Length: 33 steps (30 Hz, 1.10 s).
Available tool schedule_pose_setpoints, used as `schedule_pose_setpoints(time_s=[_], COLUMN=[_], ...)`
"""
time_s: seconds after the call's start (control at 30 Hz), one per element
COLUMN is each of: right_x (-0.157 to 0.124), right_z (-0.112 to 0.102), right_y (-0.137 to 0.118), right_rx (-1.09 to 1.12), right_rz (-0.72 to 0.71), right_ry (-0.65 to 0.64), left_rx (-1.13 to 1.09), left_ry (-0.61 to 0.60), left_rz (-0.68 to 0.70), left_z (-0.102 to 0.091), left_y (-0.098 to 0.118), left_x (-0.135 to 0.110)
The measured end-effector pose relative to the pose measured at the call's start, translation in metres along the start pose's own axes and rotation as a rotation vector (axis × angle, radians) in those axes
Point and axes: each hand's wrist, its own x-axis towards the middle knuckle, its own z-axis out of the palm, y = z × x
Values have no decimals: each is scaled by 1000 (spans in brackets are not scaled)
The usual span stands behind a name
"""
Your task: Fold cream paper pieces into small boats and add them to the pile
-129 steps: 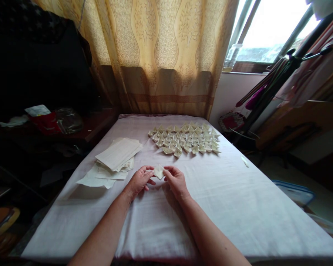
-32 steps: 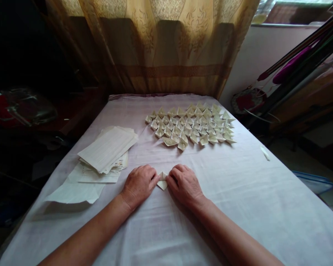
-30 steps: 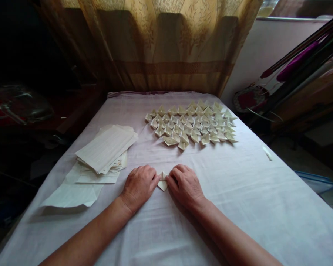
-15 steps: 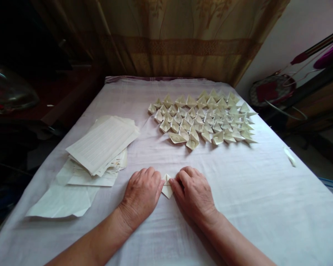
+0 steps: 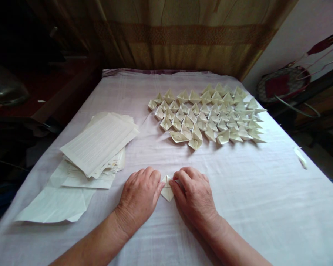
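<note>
A small folded paper (image 5: 167, 189), diamond-shaped with a crease across it, lies between my two hands near the middle of the cloth-covered table. My left hand (image 5: 141, 188) pinches its left corner, thumb on the near side and fingers curled. The opposite corner is gripped by my right hand (image 5: 194, 190), whose thumb presses on the paper. The fingertips behind the paper are mostly hidden. Beyond my hands, many folded paper boats (image 5: 211, 114) stand packed close together in rows.
To the left rests a loose stack of printed paper sheets (image 5: 97, 144), with a sheet underneath sticking out toward me. A small white scrap (image 5: 300, 158) lies near the right edge of the white tablecloth (image 5: 255, 207). A patterned curtain (image 5: 183, 35) hangs behind the table.
My view has tipped down and come slightly nearer. Both hands keep their hold on the folded paper in almost the same place, with hardly any change in its shape.
</note>
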Motion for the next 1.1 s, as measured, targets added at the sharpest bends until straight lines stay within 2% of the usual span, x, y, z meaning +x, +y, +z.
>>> schedule_pose_setpoints(time_s=[0.17, 0.47, 0.6, 0.8, 0.93, 1.1], right_x=[2, 4, 6, 11, 13, 14], right_z=[-1, -4, -8, -11, -10, -9], right_y=[0, -4, 5, 22, 27, 30], right_rx=[90, 96, 156, 366, 439, 481], right_rz=[-7, 26, -12, -81, -103, -116], right_ry=[-14, -49, -100, -182, -198, -200], left_rx=[-88, -213, -253, -277, -243, -80], left_ry=[-107, -133, -173, -196, -249, -319], left_rz=[4, -14, 20, -17, -1, 1], left_z=[-10, -11, -13, -17, -24, -39], left_y=[-6, -12, -15, -17, -12, -1], left_x=[3, 6, 7, 9, 14, 19])
